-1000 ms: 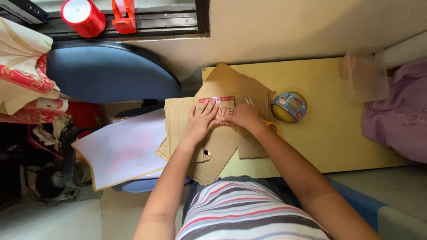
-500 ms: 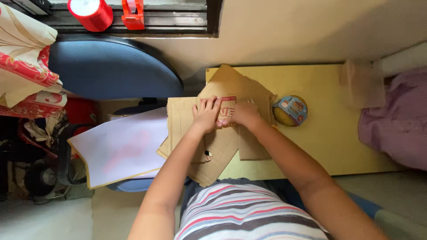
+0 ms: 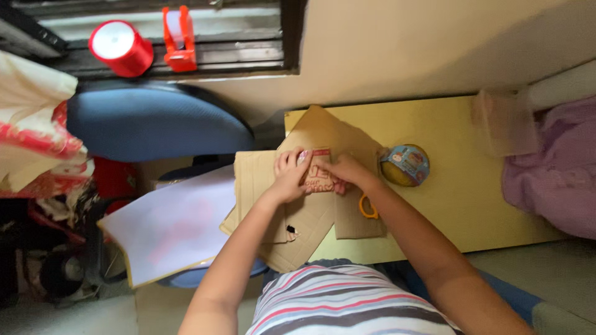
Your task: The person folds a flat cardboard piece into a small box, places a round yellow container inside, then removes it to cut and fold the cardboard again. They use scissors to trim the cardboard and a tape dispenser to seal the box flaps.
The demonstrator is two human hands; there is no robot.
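Both my hands rest on a small pink-and-white printed card (image 3: 318,175) that lies on a stack of brown cardboard sheets (image 3: 292,223). My left hand (image 3: 289,175) presses the card's left edge with fingers spread. At the card's right edge, my right hand (image 3: 346,172) pinches it with curled fingers. The cardboard overlaps the left end of a yellow table (image 3: 472,198). Yellow scissor handles (image 3: 367,208) peek out beside my right wrist.
A round tape roll with a blue printed wrapper (image 3: 406,165) sits right of my hands. A white sheet (image 3: 177,226) lies on a blue chair (image 3: 155,127) at left. A red tape roll (image 3: 120,48) and an orange dispenser (image 3: 178,38) stand on the sill. Pink cloth (image 3: 559,174) is far right.
My hands have drawn closer together on the card, the right one curling its fingers over the card's right edge. The cardboard has stayed put.
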